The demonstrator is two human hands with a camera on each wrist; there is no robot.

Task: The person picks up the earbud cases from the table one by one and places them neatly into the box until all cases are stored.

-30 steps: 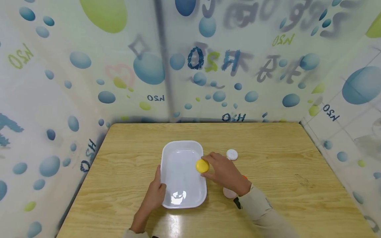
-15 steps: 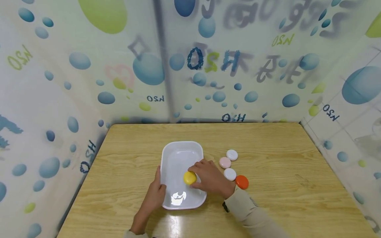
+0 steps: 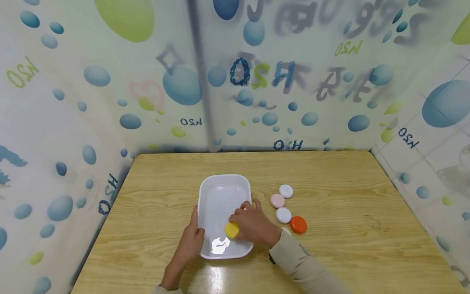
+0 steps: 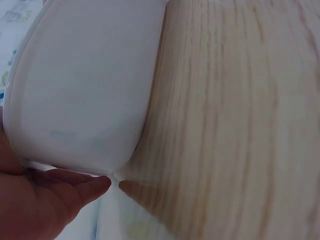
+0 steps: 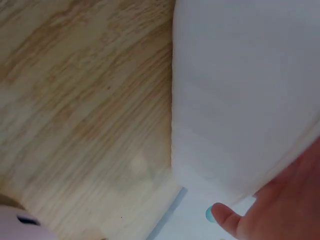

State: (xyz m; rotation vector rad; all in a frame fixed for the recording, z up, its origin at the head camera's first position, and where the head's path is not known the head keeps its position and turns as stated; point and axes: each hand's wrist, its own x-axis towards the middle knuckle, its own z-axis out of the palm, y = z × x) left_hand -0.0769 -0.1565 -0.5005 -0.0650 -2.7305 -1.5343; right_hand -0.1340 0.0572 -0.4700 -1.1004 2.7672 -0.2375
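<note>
A white rectangular tray (image 3: 220, 196) with raised walls lies on the table. My left hand (image 3: 192, 237) grips its left wall, thumb at the rim; in the left wrist view the fingers (image 4: 90, 192) lie under the rim, outside the wall (image 4: 90, 90). Over the inside of the tray, towards its near right part, my right hand (image 3: 255, 224) holds a small round yellow disc (image 3: 231, 230) between thumb and fingers. Whether the disc touches the tray floor I cannot tell. The right wrist view shows the tray's outer wall (image 5: 240, 100) and part of the right hand (image 5: 280, 210), not the disc.
Right of the tray lie a white disc (image 3: 286, 191), a pink disc (image 3: 277, 201), a second white disc (image 3: 283, 215) and an orange-red disc (image 3: 298, 225). A pale one (image 3: 286, 231) shows partly behind the right sleeve. The wooden table (image 3: 352, 196) meets patterned walls at back and sides.
My right hand has carried the yellow disc from the tray's right rim leftward and nearer, into the tray area. The discs it covered now show. The left hand keeps its hold.
</note>
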